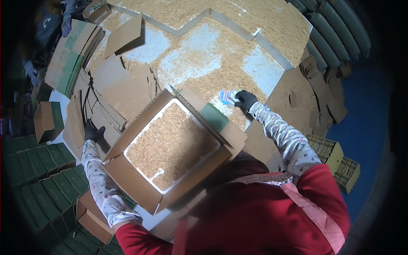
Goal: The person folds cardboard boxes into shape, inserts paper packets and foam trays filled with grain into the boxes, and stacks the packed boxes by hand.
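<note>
An open cardboard box (136, 187) holds a white-rimmed bed of light-brown shredded material (163, 142). Left of it, my left hand (94, 132), in a black glove, rests with fingers apart at a pile of cardboard sheets (106, 114). My right hand (245, 100), also black-gloved, is beyond the box to the right, closed on a small pink, blue and white striped item (227, 97) over the worktop.
The pale worktop (263, 63) carries loose shreds and a low divider (272, 53). Flattened cartons (70, 51), a small open box (46, 121), green cartons (42, 170), dark sacks (335, 34) and patterned blocks (327, 153) surround me. A co-worker's gloved hand (67, 23) shows upper left.
</note>
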Motion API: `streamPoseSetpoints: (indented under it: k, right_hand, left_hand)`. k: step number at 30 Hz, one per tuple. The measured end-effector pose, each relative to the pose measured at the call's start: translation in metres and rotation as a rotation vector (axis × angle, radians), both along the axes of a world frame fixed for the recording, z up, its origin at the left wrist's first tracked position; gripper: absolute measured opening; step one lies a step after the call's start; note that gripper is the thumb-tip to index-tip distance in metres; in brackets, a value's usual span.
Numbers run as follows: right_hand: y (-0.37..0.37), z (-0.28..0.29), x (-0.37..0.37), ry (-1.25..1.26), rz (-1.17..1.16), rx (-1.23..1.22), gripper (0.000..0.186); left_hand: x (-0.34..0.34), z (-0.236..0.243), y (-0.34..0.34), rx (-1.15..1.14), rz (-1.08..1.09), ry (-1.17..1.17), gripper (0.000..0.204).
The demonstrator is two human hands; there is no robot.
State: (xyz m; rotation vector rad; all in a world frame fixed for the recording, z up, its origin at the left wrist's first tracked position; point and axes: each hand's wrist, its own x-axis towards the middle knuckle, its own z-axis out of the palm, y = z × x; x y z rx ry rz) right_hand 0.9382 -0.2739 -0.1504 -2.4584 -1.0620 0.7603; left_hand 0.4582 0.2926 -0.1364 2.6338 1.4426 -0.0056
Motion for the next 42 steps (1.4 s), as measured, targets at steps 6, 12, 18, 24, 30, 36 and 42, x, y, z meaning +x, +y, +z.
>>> streamPoseSetpoints:
  k: [6,12,18,24,30,36,42]
  right_hand:
    - [0.007,-0.026,0.002,0.156,-0.083,0.053,0.031]
    - [0.015,0.004,-0.009,-0.108,-0.187,-0.073,0.030]
    - [0.015,-0.025,0.006,-0.112,-0.023,-0.066,0.031]
    - [0.009,-0.036,0.007,-0.140,0.015,-0.093,0.029]
    - [0.016,-0.029,0.007,-0.089,0.003,-0.170,0.032]
    - [0.008,0.006,0.022,-0.159,-0.102,0.100,0.033]
    - [0.079,0.164,-0.044,-0.110,0.037,0.771,0.026]
  left_hand:
    - [0.014,0.027,0.002,-0.333,0.134,0.158,0.084]
    - [0.040,0.026,-0.076,-0.029,0.147,0.169,0.091]
    - [0.035,0.048,-0.107,-0.077,0.289,-0.056,0.076]
    - [0.012,0.039,-0.098,-0.180,0.302,-0.105,0.064]
    - [0.014,0.075,-0.112,-0.198,0.119,-0.138,0.057]
    - [0.008,0.221,-0.144,-0.107,-0.003,-0.418,0.023]
    - [0.100,0.289,-0.348,-0.300,-0.785,0.069,0.027]
